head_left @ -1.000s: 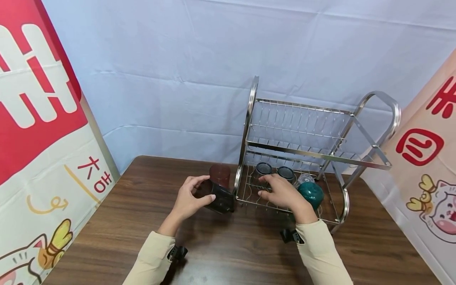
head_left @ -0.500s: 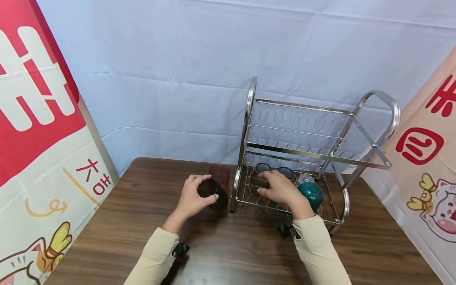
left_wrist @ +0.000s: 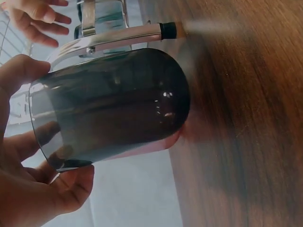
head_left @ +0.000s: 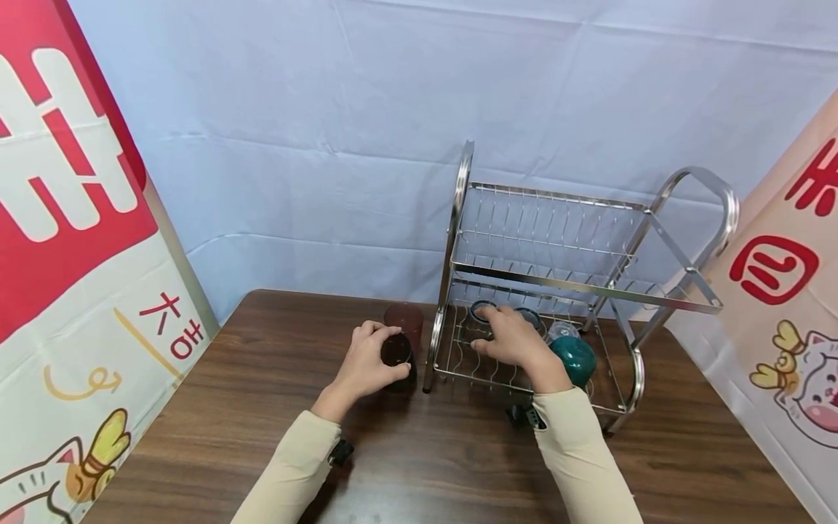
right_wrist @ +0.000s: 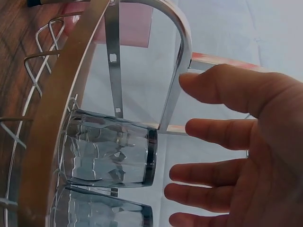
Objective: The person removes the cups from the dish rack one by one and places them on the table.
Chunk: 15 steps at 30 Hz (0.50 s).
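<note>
My left hand grips a smoky dark drinking cup near its rim, thumb on one side and fingers on the other. The cup stands mouth up, its base right at the wooden table. Behind it is a translucent red cup, partly covered by the dark one. Over the front of the rack's lower tier hovers my right hand, fingers apart and holding nothing. In the right wrist view its fingertips are just off the thick base of an upturned clear glass, with a second glass beside it.
A two-tier metal dish rack stands right of the cups, its front left foot close to the dark cup. On the lower tier's right side sit a green rounded vessel and a clear item. A cloth backdrop hangs behind the table.
The dark cup has swung from leaning, base toward the rack, to nearly upright. My left hand has shifted slightly right with it. My right hand has drifted a little left.
</note>
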### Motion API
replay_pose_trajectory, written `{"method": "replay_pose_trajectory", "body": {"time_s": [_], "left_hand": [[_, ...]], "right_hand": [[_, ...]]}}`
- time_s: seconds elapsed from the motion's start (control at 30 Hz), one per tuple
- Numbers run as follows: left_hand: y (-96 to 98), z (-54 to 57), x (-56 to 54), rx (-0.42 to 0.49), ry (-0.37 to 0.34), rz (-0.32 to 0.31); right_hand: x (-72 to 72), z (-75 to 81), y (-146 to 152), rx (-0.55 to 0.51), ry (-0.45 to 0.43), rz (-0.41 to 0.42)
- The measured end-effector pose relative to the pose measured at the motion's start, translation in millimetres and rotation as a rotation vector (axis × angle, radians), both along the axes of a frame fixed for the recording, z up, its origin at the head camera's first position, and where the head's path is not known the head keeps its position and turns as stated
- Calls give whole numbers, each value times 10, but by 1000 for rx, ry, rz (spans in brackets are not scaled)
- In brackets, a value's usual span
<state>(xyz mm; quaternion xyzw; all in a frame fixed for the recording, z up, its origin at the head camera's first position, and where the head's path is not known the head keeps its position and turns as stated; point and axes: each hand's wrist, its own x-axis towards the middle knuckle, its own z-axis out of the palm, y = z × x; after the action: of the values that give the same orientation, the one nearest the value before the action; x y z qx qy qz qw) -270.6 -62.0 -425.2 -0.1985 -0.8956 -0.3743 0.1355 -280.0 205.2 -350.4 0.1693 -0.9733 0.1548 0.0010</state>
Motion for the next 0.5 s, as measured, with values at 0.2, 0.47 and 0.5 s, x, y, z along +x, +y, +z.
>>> {"method": "replay_pose_trajectory", "body": {"time_s": [0.2, 0.47, 0.5], "left_hand": [[37, 5, -35, -50, 9, -2], [79, 54, -45, -160, -17, -14], [84, 59, -44, -177, -18, -14]], "right_hand": [[-61, 21, -21, 15, 29, -15], [-140, 4, -25, 30, 6, -45], [-153, -5, -26, 32, 5, -45]]}}
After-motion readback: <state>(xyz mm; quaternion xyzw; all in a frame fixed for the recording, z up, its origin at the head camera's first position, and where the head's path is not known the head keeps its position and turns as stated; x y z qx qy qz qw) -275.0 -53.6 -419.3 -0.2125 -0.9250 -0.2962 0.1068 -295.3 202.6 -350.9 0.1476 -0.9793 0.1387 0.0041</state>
